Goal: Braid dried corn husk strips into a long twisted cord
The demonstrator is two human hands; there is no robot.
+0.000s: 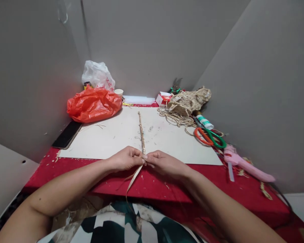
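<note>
A thin, tan straw braid [141, 130] runs away from me over the white board, its far end lying near the board's middle. At its near end my left hand [126, 158] pinches the strands between thumb and fingers. Touching it from the other side, my right hand [164, 163] is closed with its fingertips on the same strands. A pale flat straw strand [133, 179] hangs below the hands over the red cloth toward my lap. Exactly how the strands cross is hidden by the fingertips.
A white board [111, 138] covers part of the red cloth [86, 175]. At left are a red plastic bag [93, 104] and a phone [67, 135]. To the right lie a twine bundle [187, 103], scissors [205, 136] and a pink glue gun [245, 163]. Grey walls enclose the table.
</note>
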